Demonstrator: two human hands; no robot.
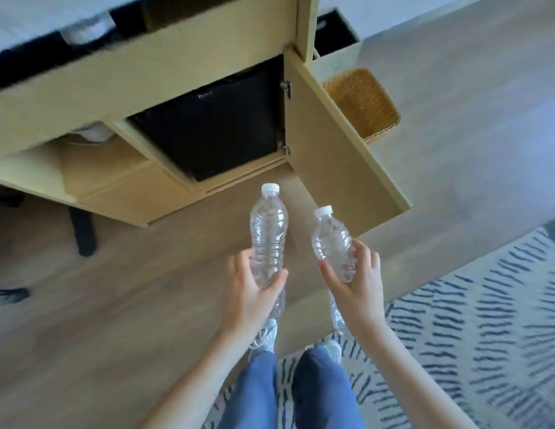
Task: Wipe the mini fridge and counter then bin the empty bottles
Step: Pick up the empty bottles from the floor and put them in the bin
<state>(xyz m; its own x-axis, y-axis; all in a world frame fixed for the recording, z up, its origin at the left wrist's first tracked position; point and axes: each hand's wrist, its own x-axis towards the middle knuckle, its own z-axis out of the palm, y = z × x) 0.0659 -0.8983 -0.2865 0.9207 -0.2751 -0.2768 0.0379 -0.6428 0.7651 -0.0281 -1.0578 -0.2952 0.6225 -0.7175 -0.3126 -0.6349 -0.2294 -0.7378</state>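
Observation:
My left hand grips a tall clear plastic bottle with a white cap, held upright over the wooden floor. My right hand grips a shorter, crumpled clear bottle, also white-capped and tilted slightly left. More clear plastic shows below each hand, partly hidden by the wrists. Ahead, the black mini fridge sits inside a light wood cabinet whose door stands open to the right. The counter top runs above it.
A woven wicker basket stands on the floor right of the open door, beside a pale box with a dark lining. A blue-striped rug covers the floor at right. A black chair leg is at left. My legs and shoes are below.

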